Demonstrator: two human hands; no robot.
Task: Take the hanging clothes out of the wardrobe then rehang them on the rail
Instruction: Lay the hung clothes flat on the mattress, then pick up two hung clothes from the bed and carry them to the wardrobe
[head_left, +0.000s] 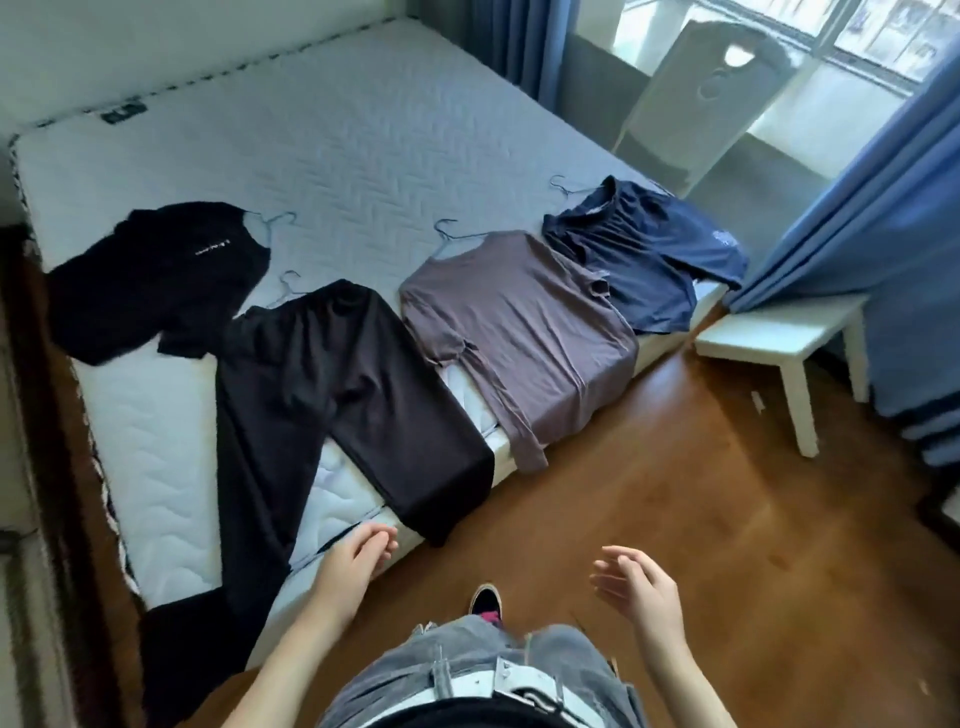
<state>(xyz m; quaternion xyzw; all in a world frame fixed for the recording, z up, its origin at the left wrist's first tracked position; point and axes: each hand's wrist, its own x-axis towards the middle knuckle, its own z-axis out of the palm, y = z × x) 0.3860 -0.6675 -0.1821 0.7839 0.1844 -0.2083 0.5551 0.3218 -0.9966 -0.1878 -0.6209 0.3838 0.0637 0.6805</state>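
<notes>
Several garments lie spread on the mattress (322, 130), each on a thin wire hanger. From left to right they are a black T-shirt (156, 280), black trousers (322, 405) trailing over the bed's edge, a brown long-sleeved top (524, 332) and a navy garment (649, 249). My left hand (358, 556) hovers open over the mattress corner, just below the trousers' leg. My right hand (639, 582) is open above the wooden floor, holding nothing. No wardrobe or rail is in sight.
A white stool (779, 332) stands at the right by blue curtains (893, 208). A white chair back (706, 88) stands before the window. Wooden floor (649, 493) runs along the bed. A dark wooden edge (36, 415) borders the left side.
</notes>
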